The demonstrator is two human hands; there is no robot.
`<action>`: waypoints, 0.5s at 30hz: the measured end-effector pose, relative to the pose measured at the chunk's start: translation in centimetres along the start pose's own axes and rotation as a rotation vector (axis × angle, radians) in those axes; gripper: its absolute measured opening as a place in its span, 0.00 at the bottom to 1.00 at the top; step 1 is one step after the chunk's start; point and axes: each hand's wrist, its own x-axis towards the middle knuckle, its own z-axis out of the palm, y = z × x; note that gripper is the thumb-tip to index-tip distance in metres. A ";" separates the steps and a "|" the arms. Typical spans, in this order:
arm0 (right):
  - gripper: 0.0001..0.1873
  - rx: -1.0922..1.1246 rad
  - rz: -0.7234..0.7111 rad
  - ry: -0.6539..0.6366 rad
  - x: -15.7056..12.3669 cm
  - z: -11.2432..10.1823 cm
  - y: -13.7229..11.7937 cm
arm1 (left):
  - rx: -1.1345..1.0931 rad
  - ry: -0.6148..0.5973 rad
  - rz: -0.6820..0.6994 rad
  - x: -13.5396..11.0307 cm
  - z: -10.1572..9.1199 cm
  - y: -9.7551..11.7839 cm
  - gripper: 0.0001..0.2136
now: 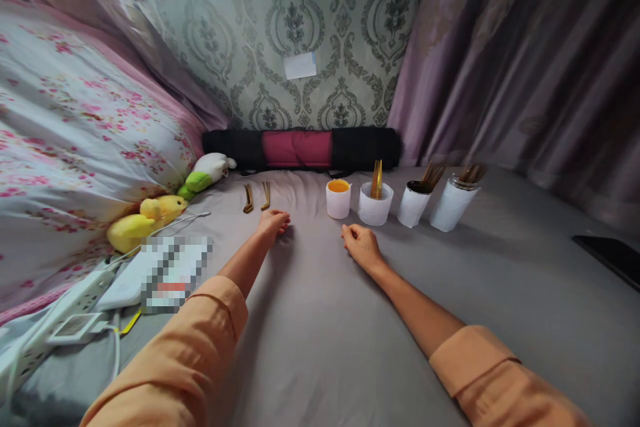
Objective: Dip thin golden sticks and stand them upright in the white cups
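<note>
"Where are the hands?"

"Going by the orange-filled cup [339,203], the left hand [274,223] is off to its left, on the near side. The right hand [363,245] is just in front of it, slightly right."

"Holding anything?"

"Nothing shows in either grip. Both curl loosely; how far they're closed, I can't tell."

"And the thin gold pieces?"

"Two bent bundles [248,200] lie on the grey sheet [320,307], well left of that cup. Straighter gold sticks [377,180] stand in the wide cup [374,211], next on its right."

"Which step is this?"

"A lull between pick-ups, I'd judge."

"What would the next move call for?"

"If it's a pick-up, an opened grip, then a light pinch; pieces that thin could scatter."
</note>
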 end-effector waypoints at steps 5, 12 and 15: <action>0.20 0.001 0.005 -0.006 0.0 0.0 0.0 | 0.155 0.059 0.056 1.1 -0.5 0.2 0.03; 0.20 0.011 0.032 -0.017 0.0 -0.1 -0.1 | 0.310 0.085 0.104 2.3 -1.1 0.1 0.05; 0.20 0.012 0.025 -0.017 0.0 0.0 0.0 | 0.380 0.118 0.113 2.9 -1.3 -0.3 0.07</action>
